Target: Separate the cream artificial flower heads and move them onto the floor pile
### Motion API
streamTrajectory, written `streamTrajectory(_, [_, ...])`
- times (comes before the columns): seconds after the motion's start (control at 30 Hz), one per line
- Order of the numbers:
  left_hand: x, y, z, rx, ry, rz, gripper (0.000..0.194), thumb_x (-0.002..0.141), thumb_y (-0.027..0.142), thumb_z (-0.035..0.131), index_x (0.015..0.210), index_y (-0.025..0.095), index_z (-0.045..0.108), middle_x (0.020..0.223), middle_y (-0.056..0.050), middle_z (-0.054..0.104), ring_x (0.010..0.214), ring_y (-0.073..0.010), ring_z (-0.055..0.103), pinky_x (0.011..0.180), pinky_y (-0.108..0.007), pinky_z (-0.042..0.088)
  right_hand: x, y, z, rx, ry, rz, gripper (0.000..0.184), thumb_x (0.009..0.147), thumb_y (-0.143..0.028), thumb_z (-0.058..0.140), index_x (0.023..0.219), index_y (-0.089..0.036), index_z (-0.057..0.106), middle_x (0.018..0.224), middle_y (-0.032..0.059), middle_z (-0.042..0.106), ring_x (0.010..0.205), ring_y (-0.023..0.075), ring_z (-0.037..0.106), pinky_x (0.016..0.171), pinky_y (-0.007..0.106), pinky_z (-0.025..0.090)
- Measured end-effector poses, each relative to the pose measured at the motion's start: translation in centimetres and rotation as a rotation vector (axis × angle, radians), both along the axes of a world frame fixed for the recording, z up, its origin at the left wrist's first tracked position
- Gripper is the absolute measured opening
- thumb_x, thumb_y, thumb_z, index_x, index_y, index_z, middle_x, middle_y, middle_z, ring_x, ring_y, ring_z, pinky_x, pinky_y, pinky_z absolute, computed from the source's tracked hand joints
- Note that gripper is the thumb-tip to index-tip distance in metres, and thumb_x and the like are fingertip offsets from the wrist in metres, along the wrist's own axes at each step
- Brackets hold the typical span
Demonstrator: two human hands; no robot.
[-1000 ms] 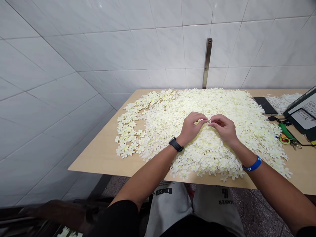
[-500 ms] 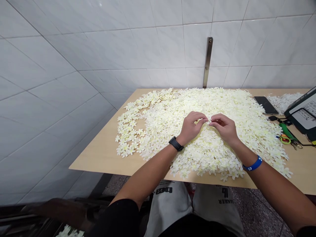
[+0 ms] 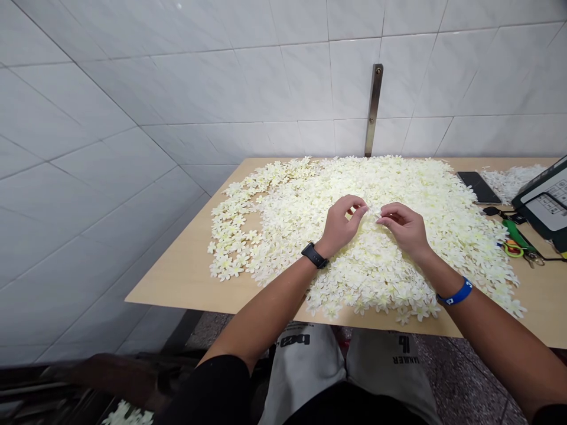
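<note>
A wide heap of white artificial flowers (image 3: 381, 277) with pale yellow centres covers the middle of the table. Above it, my left hand (image 3: 345, 223) has thumb and forefinger pinched together; whatever lies between them is too small to make out. A short gap to the right, my right hand (image 3: 404, 229) pinches what looks like one small white flower (image 3: 375, 211), whose petals blend into the heap behind. A black watch (image 3: 315, 255) is on my left wrist and a blue wristband (image 3: 456, 293) on my right.
At the right of the wooden table (image 3: 177, 277) lie a phone (image 3: 478, 187), a pile of small white pieces (image 3: 514, 182), a green-handled tool (image 3: 516, 233) and a dark box-like device (image 3: 547, 200). A metal strip (image 3: 374, 109) is fixed to the tiled wall behind.
My hands have drawn slightly apart, the left moving left and a little up. Their fingertips were almost meeting over a small white thing; now there is a gap.
</note>
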State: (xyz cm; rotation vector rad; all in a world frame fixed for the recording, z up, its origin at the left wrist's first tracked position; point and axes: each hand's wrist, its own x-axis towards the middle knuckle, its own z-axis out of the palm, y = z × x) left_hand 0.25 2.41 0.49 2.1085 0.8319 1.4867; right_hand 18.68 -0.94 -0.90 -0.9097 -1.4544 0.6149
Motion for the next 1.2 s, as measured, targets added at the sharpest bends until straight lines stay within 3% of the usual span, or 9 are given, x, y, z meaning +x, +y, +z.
streamTrajectory(0.3, [0.17,0.02,-0.17,-0.005,0.066,0.051,0.031,0.104,0.036,0.042,0.078,0.021,0.048,0.076,-0.002,0.056,0.072,-0.0149,0.051,0.069,-0.031,0.042,-0.01,-0.06,-0.05,-0.009,0.003,-0.01,0.012,0.079,-0.029,0.082,0.078,-0.023,0.071,0.083,0.0027,0.068,0.081,0.0186,0.064,0.073,0.033,0.056])
streamTrajectory(0.47, [0.09,0.32,-0.62,0.029,0.097,0.056,0.008,0.099,0.027,0.054,0.098,0.021,0.059,0.099,-0.005,0.067,0.092,-0.0167,0.059,0.079,-0.03,0.048,-0.05,-0.06,-0.13,-0.009,0.001,-0.023,0.009,0.08,-0.025,0.08,0.079,-0.023,0.072,0.085,0.0021,0.068,0.082,0.0177,0.064,0.074,0.032,0.056])
streamTrajectory(0.6, [0.07,0.16,-0.66,0.007,0.091,0.093,0.015,0.098,0.021,0.056,0.111,0.021,0.062,0.114,-0.007,0.069,0.102,-0.0175,0.062,0.085,-0.031,0.05,-0.15,-0.04,-0.05,-0.021,0.021,-0.053,0.008,0.079,-0.024,0.08,0.079,-0.023,0.072,0.085,0.0019,0.068,0.082,0.0177,0.065,0.075,0.033,0.057])
streamTrajectory(0.87, [0.36,-0.23,-0.44,0.1,0.061,-0.028,0.008,0.094,0.026,0.068,0.091,0.022,0.074,0.097,-0.003,0.076,0.099,-0.0179,0.066,0.091,-0.035,0.053,-0.33,-0.37,0.25,0.001,-0.021,-0.009,0.017,0.079,-0.036,0.083,0.079,-0.023,0.073,0.084,0.0032,0.069,0.08,0.0188,0.064,0.074,0.034,0.056])
streamTrajectory(1.2, [0.32,-0.37,-0.24,0.032,-0.003,-0.035,0.013,0.094,0.028,0.068,0.085,0.024,0.076,0.094,-0.003,0.078,0.097,-0.019,0.069,0.092,-0.04,0.055,-0.05,-0.13,0.01,0.002,-0.021,0.02,0.018,0.078,-0.039,0.085,0.081,-0.024,0.075,0.086,0.0035,0.071,0.083,0.0197,0.066,0.074,0.035,0.056])
